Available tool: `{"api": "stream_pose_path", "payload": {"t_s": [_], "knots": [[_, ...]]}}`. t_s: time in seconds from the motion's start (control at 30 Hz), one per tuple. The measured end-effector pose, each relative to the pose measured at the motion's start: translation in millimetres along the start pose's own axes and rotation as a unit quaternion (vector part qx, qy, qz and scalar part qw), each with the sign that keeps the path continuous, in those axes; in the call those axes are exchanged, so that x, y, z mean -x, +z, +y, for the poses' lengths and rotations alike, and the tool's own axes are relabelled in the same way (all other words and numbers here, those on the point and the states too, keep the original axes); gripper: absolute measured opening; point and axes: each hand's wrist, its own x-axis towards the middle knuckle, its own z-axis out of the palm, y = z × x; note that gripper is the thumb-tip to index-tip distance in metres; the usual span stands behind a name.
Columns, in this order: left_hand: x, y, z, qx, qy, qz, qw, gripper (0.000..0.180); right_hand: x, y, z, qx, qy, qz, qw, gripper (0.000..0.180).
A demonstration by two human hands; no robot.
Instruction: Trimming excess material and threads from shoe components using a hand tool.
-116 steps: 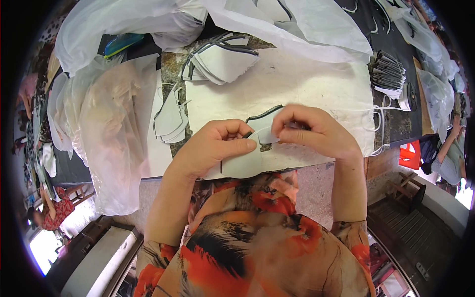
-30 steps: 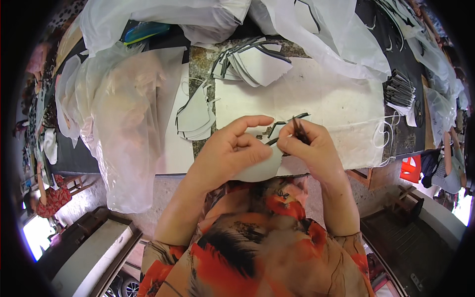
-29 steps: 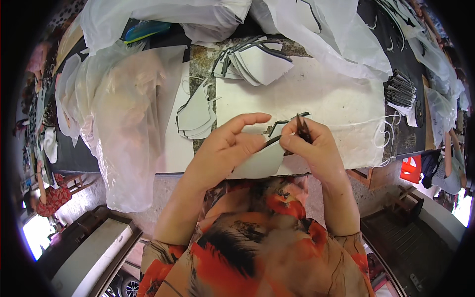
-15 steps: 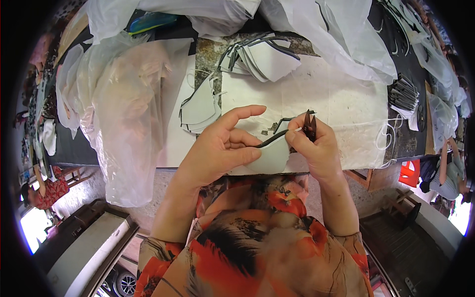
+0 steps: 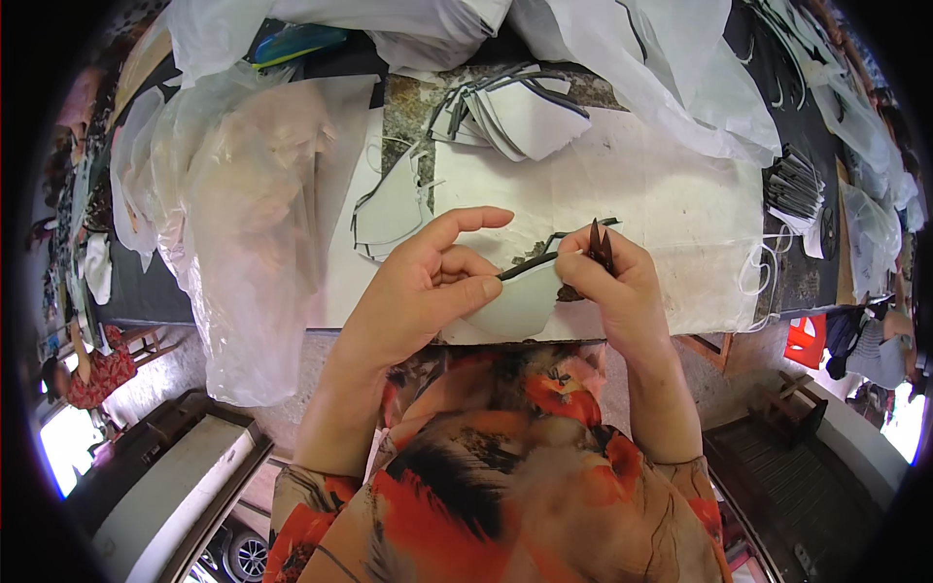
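Observation:
Between my hands, close to the table's front edge, is a curved white fabric piece (image 5: 517, 307) with black binding along its upper edge. My left hand (image 5: 403, 291) pinches its left end between thumb and a finger, with the index finger raised. At the other end, my right hand (image 5: 622, 296) grips the bound edge with thumb and fingertips. Tucked in that same hand is a pair of dark thread snips (image 5: 599, 249), points upward. A loose tail of black binding (image 5: 583, 229) runs out past the right fingers. Part of the piece is hidden by the fingers.
Beyond my hands lies a fanned pile of similar white pieces (image 5: 530, 119), with a smaller stack (image 5: 389, 216) to its left. Clear plastic bags (image 5: 248, 223) cover the left side and the back. A dark bundle (image 5: 795, 189) and white cord (image 5: 758, 267) are at the right.
The white piece and my right fingertips have shifted slightly left. The snips now point more upright, and more of the binding tail shows above the right hand.

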Motion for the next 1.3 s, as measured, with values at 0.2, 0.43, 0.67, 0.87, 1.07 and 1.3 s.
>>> {"api": "stream_pose_path", "payload": {"t_s": [0.2, 0.43, 0.67, 0.87, 1.07, 1.3], "knots": [[11, -40, 11, -0.201, 0.114, 0.178, 0.956, 0.029, 4, -8, 1, -0.001, 0.008, -0.019, 1.0, 0.025], [2, -38, 22, -0.5, 0.296, 0.28, 0.764, 0.027, 6, -4, -6, 0.124, -0.082, -0.144, 0.978, 0.016], [-16, 13, 13, -0.11, -0.013, 0.019, 0.994, 0.029, 6, -6, -6, 0.166, -0.191, -0.2, 0.947, 0.01], [-30, 15, -14, -0.003, -0.011, -0.021, 1.0, 0.017, 6, -3, 1, 0.168, -0.204, -0.186, 0.946, 0.007], [-29, 7, -27, 0.077, 0.04, 0.013, 0.996, 0.012, 9, -9, 3, 0.02, -0.114, -0.105, 0.988, 0.021], [-22, 5, -28, 0.085, 0.045, 0.039, 0.995, 0.012, 0, 1, -12, 0.018, 0.004, -0.042, 0.999, 0.021]]}}
